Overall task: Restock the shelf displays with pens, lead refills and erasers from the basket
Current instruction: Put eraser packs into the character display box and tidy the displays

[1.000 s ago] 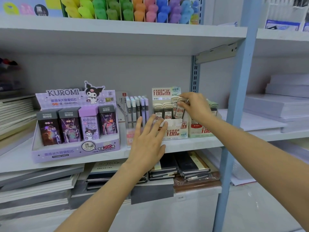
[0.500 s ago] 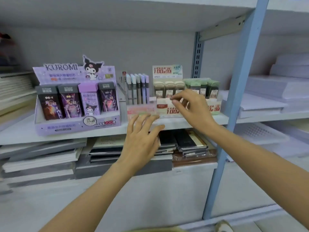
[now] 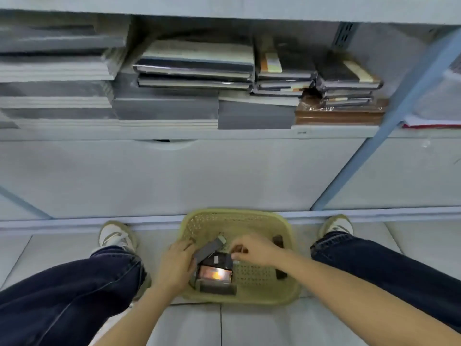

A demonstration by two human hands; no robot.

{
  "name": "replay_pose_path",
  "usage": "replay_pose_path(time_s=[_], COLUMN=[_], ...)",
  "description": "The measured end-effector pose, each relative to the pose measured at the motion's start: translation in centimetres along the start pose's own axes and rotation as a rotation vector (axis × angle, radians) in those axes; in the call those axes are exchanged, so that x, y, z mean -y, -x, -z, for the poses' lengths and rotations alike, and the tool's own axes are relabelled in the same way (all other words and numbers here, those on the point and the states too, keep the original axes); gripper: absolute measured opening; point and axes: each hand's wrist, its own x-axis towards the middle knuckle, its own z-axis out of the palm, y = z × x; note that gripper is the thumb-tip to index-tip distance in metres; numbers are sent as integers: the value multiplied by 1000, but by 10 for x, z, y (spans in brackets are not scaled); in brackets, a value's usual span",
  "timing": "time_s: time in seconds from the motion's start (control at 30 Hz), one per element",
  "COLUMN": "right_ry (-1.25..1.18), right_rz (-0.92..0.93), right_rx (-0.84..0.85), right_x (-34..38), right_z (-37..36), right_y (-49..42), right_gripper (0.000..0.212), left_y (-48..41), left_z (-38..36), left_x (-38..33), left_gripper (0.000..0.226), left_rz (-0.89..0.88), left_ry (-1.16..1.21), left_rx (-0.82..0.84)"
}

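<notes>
A yellow-green woven basket [image 3: 287, 288] stands on the floor between my feet. Inside it lies a dark lead-refill box with an orange picture [image 3: 215, 273], on top of another dark box [image 3: 217, 288]. My left hand [image 3: 175, 264] is in the basket's left side and grips the lower end of a slim grey pack [image 3: 209, 248] that slants up to the right. My right hand [image 3: 253, 248] hovers over the basket's middle with curled fingers and pinches the top right corner of the dark pictured box. A dark slim item [image 3: 278, 241] lies by the right wall, partly hidden by my right forearm.
The lowest shelf [image 3: 174, 133] above holds stacks of grey pads and dark wrapped notebooks [image 3: 346, 78]. A white panel [image 3: 199, 176] closes the shelf base below it. A blue upright [image 3: 389, 121] slants at the right. My knees and shoes [image 3: 113, 236] flank the basket.
My view dropped from the lead-refill displays on the shelf down to the floor. Both hands left the shelf and came down into the basket, where they took hold of packs.
</notes>
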Motion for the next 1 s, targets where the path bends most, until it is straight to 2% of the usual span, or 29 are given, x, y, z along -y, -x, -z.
replay_pose_path(time_s=[0.13, 0.27, 0.47, 0.63, 0.73, 0.83, 0.9, 0.97, 1.0], right_ry=[-10, -62, -148, -427, -617, -871, -894, -868, -849], right_rz=[-78, -193, -241, -219, -213, -188, -139, -86, -67], right_rx=[104, 33, 57, 16, -74, -72, -30, 29, 54], right_x=[-12, -17, -19, -26, -25, -17, -7, 4, 9], right_z=[-68, -101, -114, -88, -65, -53, -52, -54, -56], right_y=[-11, -18, -20, -16, -11, -11, -14, -19, -22], right_gripper=[22, 20, 24, 18, 21, 21, 18, 17, 17], left_y=[27, 30, 29, 20, 11, -1, -8, -11, -11], left_z=[-29, -41, -48, -37, -31, -26, -25, -24, -22], left_x=[22, 29, 36, 25, 6, -12, -21, -25, -24], left_gripper=[43, 33, 28, 27, 32, 46, 50, 37, 29], left_rz=[9, -43, -40, 30, 248, 562, 600, 607, 618], left_ry=[-34, -74, 17, 180, 499, 1020, 1368, 1607, 1645], left_rx=[88, -23, -62, -174, -241, -109, 7, -37, -88])
